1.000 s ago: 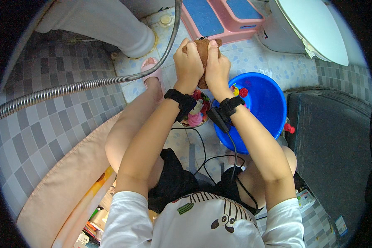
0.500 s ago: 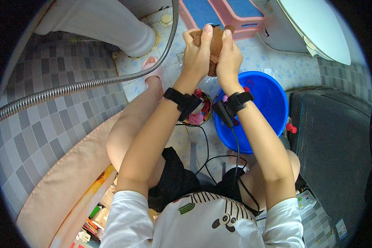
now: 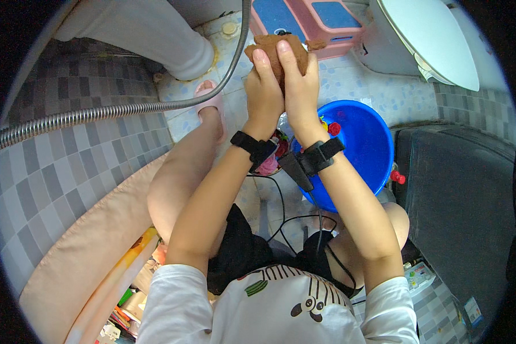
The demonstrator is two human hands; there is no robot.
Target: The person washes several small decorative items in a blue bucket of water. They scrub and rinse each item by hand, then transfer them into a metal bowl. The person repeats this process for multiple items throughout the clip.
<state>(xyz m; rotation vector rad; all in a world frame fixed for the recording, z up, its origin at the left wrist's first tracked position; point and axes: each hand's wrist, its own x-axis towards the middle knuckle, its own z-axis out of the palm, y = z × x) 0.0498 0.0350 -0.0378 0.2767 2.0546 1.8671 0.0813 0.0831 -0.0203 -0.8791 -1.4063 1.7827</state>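
Note:
A brown plush toy is held up between my two hands, in front of a pink stool. My left hand is closed round its left and lower side, the thumb on the near face. From the right my right hand grips it, its thumb also on the near face. A small brown part sticks out at the toy's right; its lower part is hidden by my hands. Below my wrists sits a container of red and pink artificial flowers, partly covered. A blue basin stands to the right, with a red flower at its left.
A metal shower hose arches across the left. Ahead are a white pedestal, the pink stool and a white toilet. A dark box stands at the right. Black cable hangs and loops below my wrists.
Both hands have shifted slightly left and turned the plush toy, so more of its brown top shows. The red flower by the basin is now in clearer view.

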